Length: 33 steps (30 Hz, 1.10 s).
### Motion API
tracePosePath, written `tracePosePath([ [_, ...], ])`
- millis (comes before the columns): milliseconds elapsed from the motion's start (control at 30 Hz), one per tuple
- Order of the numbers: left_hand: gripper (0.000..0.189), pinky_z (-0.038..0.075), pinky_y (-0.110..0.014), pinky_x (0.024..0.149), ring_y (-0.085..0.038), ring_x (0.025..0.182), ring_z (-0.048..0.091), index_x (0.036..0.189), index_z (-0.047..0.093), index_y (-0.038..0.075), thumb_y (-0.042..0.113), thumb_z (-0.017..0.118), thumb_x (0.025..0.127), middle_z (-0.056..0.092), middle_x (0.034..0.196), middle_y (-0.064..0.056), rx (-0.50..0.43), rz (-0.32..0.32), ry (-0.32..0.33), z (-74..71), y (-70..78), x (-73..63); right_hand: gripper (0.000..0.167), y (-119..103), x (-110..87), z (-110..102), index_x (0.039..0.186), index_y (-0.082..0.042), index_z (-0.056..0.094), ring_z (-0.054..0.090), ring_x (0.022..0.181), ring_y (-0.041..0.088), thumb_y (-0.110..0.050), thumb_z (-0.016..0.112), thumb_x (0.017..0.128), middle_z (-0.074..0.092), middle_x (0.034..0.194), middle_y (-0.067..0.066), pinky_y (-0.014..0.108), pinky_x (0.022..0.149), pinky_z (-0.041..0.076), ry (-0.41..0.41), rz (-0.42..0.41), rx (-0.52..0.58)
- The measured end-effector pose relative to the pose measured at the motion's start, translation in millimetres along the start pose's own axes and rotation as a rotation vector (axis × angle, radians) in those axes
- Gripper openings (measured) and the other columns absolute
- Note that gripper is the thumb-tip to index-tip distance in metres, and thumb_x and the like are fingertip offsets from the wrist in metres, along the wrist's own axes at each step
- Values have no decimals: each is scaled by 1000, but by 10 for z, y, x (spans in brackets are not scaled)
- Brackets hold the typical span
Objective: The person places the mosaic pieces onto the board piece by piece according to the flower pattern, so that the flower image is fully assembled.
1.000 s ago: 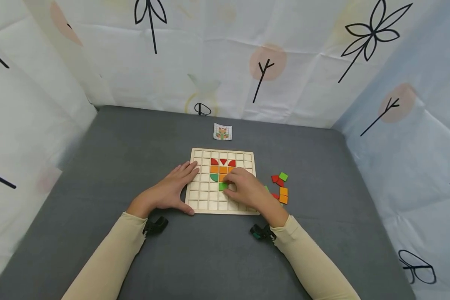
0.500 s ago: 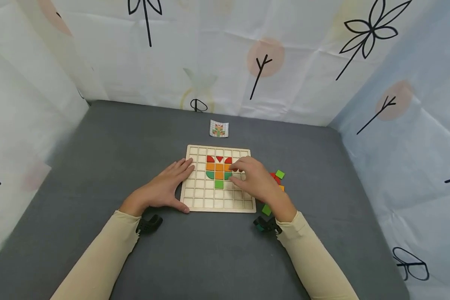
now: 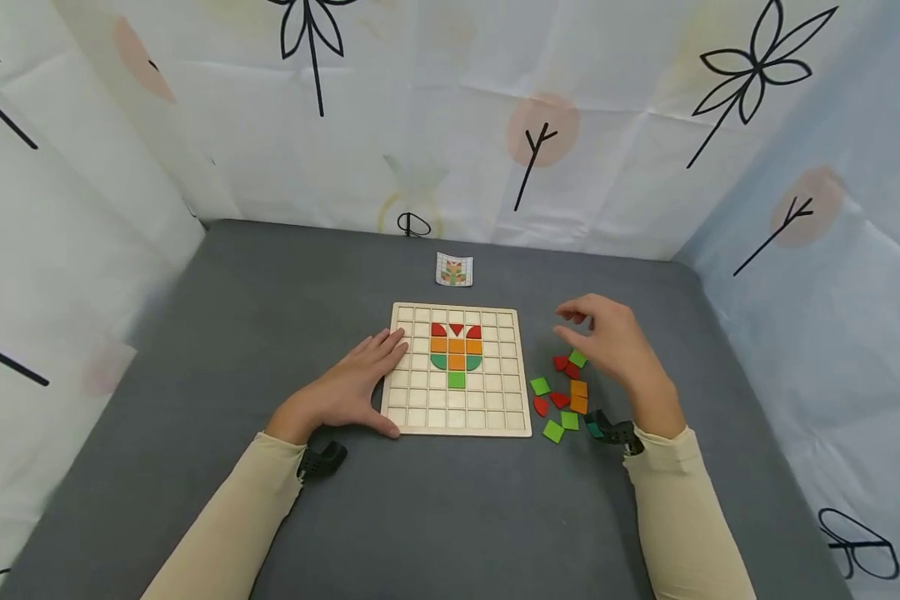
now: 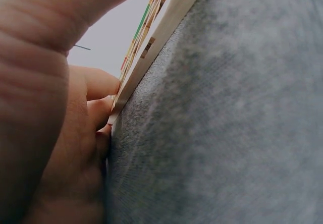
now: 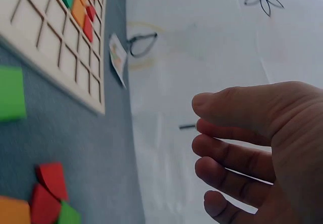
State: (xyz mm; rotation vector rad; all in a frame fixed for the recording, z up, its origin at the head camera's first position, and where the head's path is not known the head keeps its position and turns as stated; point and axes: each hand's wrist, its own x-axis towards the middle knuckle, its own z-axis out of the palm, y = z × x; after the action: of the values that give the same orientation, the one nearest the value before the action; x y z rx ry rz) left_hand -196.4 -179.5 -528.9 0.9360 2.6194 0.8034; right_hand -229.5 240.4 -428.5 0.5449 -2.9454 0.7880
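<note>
A wooden grid board (image 3: 420, 417) lies on the table with coloured tiles in several cells. Red pieces form the top row, orange squares (image 3: 456, 345) sit below, then two rounded dark green tiles (image 3: 473, 362) flank an orange square, with a light green square (image 3: 456, 380) underneath. My left hand (image 3: 352, 383) rests against the board's left edge, fingers fairly straight, thumb by its near corner. In the air beyond the loose tiles is my right hand (image 3: 611, 342); its fingers are loosely bent, with nothing between thumb and fingertips in the right wrist view.
Loose red, orange (image 3: 578, 397) and light green tiles (image 3: 553, 431) lie scattered right of the board. A small pattern card (image 3: 454, 270) lies behind it. The grey tabletop (image 3: 450, 517) is bounded by white printed cloth (image 3: 435, 125) at the back and sides.
The right hand has let go of a rounded green tile, which now sits in the right-hand cell, and has moved right, off the board. The left hand stays at the board's edge.
</note>
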Motion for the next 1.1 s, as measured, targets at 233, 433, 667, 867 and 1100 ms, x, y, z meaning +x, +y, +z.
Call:
tracePosePath([
  [233, 139, 3, -54, 133, -35, 166, -2, 173, 18, 0, 61, 95, 75, 4, 181, -14, 2, -5, -5, -29, -12, 30, 26, 153, -8, -143, 128, -1, 76, 58, 105, 39, -13, 75, 104, 69, 120, 17, 53, 88, 50, 24, 44, -5],
  [433, 139, 4, -55, 133, -36, 166, 0, 172, 20, 0, 61, 96, 74, 6, 181, -15, 7, -3, 9, -60, -34, 21, 28, 137, 1, -110, 129, 0, 76, 59, 106, 40, -13, 75, 104, 69, 122, 18, 53, 89, 51, -21, 55, 20],
  [667, 139, 2, -55, 133, -35, 166, -1, 173, 19, 0, 63, 95, 75, 5, 181, -14, -22, 5, -5, 4, 5, 23, 29, 211, -168, -96, 128, 4, 75, 62, 104, 39, -10, 76, 102, 70, 120, 20, 55, 89, 54, -80, 76, -22],
  [867, 139, 3, -54, 133, -34, 167, -1, 173, 19, 1, 62, 96, 74, 6, 182, -14, -4, 1, 1, 25, -18, 45, 27, 339, -331, -23, 124, 2, 77, 64, 99, 34, -15, 77, 103, 72, 113, 16, 55, 88, 56, -69, 139, -37],
  [1100, 139, 2, -54, 133, -35, 166, -1, 173, 18, 1, 63, 94, 75, 5, 181, -14, -2, 2, -10, 14, -33, 40, 23, 402, -388, 89, 115, -3, 78, 67, 92, 30, -24, 78, 103, 75, 103, 11, 52, 83, 58, -72, 179, -55],
])
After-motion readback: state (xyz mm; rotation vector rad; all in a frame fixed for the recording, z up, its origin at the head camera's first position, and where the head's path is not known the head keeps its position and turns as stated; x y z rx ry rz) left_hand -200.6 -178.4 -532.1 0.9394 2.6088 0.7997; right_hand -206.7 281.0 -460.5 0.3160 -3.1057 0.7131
